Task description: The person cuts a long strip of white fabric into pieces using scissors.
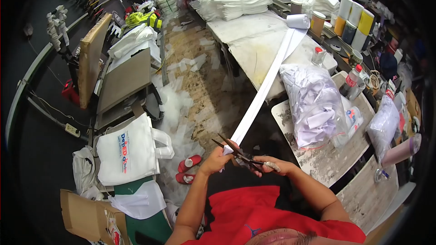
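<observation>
Where the left hand grips, the white strip is hidden.

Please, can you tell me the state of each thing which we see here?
Scissors: open
Roll: partly unrolled
Strip: stretched out from roll
Left hand: closed on strip
Right hand: closed on scissors
Bottle: capped
Clear bag: stuffed full
Box: open
Tote bags: stacked flat
Slippers: unworn, on floor

1 left hand holds 1 white strip; 1 right hand holds 1 pair of scissors. Left of both: 2 red slippers, 1 open cardboard box. Right of both, farther out: 1 large clear bag, 1 red-capped bottle, 1 red-lidded jar.
</observation>
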The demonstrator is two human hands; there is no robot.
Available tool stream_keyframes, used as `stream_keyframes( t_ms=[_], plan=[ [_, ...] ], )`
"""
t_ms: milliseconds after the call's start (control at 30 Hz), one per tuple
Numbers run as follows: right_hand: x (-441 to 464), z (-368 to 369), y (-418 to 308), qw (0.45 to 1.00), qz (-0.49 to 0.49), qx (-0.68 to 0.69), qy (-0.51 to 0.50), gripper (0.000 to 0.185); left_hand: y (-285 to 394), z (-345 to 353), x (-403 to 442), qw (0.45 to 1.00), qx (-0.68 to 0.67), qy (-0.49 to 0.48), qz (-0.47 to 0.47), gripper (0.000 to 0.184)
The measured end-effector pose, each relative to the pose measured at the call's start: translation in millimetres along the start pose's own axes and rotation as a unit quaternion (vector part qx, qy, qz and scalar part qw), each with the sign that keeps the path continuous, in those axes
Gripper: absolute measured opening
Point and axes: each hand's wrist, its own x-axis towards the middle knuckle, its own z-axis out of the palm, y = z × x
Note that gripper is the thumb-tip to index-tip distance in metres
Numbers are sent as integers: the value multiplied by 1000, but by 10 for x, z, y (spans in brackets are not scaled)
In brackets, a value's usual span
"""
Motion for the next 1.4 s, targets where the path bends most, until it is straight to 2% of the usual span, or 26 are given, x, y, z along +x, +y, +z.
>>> stream_keyframes(
  t_ms=[33, 100, 200, 433, 500, 567, 600, 667, 800, 833, 900, 1033, 1133, 1200, 1400],
  plan=[
    [5, 32, -49, 1000, 14, -10, 0, 72, -26, -7, 17, 1000, 0, 1, 2, 26],
    [27, 42, -74, 1000, 16, -15, -13, 75, -131, -13, 78, 994, 79, 51, 49, 24],
    [10, 66, -79, 999, 23, -37, -23, 81, -216, 17, 150, 989, 81, 53, 108, 27],
    [32, 84, -46, 999, 25, 11, -39, 66, -177, 79, 138, 995, 41, 44, 82, 30],
    [57, 84, -34, 999, 25, 9, -37, 62, -241, 83, 167, 992, 23, 80, 100, 22],
    [69, 99, -5, 999, 26, 32, -19, 48, -270, 80, 190, 991, 12, 88, 97, 17],
    [67, 94, 20, 999, 26, 30, -18, 48, -265, 81, 200, 991, 2, 98, 93, 14],
    [73, 92, 63, 996, 73, 46, 13, 62, -258, 87, 208, 990, -10, 103, 95, 11],
    [92, 137, 27, 998, 58, 3, 6, 39, -186, 74, 186, 991, -11, 100, 94, 11],
    [101, 168, 0, 998, 59, 3, 6, 39, -195, 62, 197, 990, -11, 100, 94, 11],
    [111, 236, -83, 1000, -12, -11, -22, 56, -229, 40, 231, 991, -20, 91, 99, 12],
    [79, 180, -80, 998, 18, -49, -22, 69, -297, 73, 254, 990, -28, 102, 96, 13],
    [70, 156, -22, 999, 6, -34, -10, 63, -305, 98, 252, 989, -40, 113, 91, 15],
    [85, 157, -24, 999, 48, -15, 7, 57, -265, 92, 231, 987, -68, 106, 95, 12],
    [92, 194, -27, 995, 69, 55, 44, 42, -267, 28, 202, 989, -42, 110, 93, 11]
  ],
)
